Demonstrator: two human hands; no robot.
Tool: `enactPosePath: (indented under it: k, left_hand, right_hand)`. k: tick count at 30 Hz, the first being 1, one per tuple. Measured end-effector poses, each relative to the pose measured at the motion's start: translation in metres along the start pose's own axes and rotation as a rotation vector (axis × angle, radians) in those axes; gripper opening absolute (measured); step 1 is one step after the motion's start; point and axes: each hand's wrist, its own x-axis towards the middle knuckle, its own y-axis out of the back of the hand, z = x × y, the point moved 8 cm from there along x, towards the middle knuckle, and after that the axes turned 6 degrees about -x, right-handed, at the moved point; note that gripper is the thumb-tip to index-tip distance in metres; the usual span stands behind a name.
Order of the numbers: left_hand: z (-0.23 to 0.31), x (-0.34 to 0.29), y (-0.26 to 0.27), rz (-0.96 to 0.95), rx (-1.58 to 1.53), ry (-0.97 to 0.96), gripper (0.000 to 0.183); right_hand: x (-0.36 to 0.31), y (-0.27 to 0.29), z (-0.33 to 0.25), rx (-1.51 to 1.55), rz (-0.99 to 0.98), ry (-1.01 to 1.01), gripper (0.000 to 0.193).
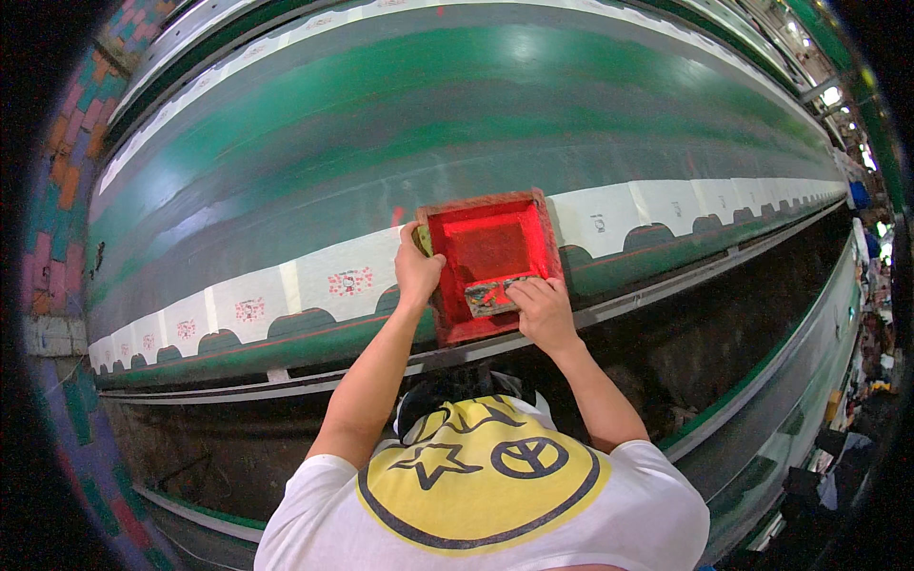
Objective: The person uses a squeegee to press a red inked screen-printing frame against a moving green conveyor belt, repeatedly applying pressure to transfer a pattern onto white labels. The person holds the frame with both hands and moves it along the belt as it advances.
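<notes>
A red-stained screen printing frame (487,211) lies on the near edge of a long green table, over a row of white cut pieces. My left hand (417,270) is closed round the frame's left side, thumb on top. Inside the frame my right hand (543,311) grips a squeegee (488,298), a short ink-smeared block at the near end of the mesh. Red ink covers the inner walls. To the left, a white piece (350,279) bears a red and dark print; to the right, another white piece (600,225) shows only a dark outline.
The long green table (314,162) curves across the view, with another white row (314,21) along its far edge. A metal rail (609,312) runs along its near side, above a dark gap. Another table (800,400) stands at right. Coloured bricks (71,181) lie at far left.
</notes>
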Motion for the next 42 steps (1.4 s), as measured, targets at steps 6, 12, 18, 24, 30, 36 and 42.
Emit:
enactPosePath:
  k: [6,12,18,24,30,36,42]
  left_hand:
    - [0.009,-0.005,0.003,0.037,-0.018,-0.050,0.075]
    - [0.023,-0.008,-0.004,0.030,-0.153,-0.049,0.077]
    - [0.072,-0.017,-0.073,0.041,-0.234,-0.107,0.075]
    - [0.102,-0.026,-0.174,0.044,-0.213,-0.115,0.074]
    - [0.113,-0.031,-0.227,0.018,-0.196,-0.064,0.074]
    - [0.119,-0.035,-0.233,0.007,-0.135,-0.025,0.074]
    - [0.119,-0.033,-0.233,-0.001,-0.106,-0.011,0.075]
  right_hand:
    - [-0.003,-0.002,0.003,0.019,-0.009,-0.015,0.025]
    - [0.000,0.007,0.025,0.043,-0.009,-0.005,0.027]
    - [-0.010,0.042,0.099,0.018,-0.013,-0.005,0.023]
    - [-0.042,0.057,0.198,-0.013,-0.029,-0.001,0.023]
    - [-0.061,0.060,0.249,0.052,-0.067,-0.025,0.028]
    - [-0.070,0.056,0.259,0.077,-0.054,-0.001,0.025]
    - [-0.070,0.060,0.258,0.110,-0.060,-0.009,0.030]
